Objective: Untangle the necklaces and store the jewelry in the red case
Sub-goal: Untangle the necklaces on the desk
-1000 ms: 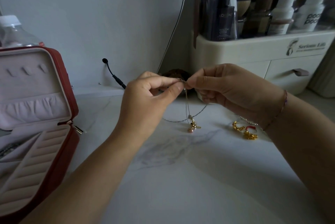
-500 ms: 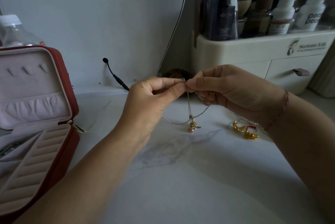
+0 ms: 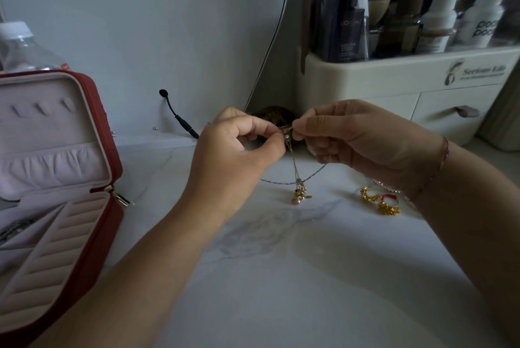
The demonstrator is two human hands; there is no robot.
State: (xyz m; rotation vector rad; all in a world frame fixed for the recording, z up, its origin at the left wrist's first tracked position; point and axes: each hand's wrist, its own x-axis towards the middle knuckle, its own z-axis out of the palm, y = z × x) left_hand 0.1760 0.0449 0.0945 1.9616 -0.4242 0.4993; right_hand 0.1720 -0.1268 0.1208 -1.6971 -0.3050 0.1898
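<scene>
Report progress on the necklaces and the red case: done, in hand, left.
Done: the red jewelry case stands open; something dark lies in one compartment, unclear what. In hand: the left hand and right hand both pinch the thin tangled chain necklaces at one spot, pendants dangling near the white marble table. Left: the untangling, then storing them and the gold jewelry pieces that lie on the table.

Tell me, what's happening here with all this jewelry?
A person is working on tangled necklaces. The left hand and right hand both pinch the chains at one spot above the marble table, with the pendants dangling below. Gold earrings lie on the table near the right wrist. The red case stands open at the left.
</scene>
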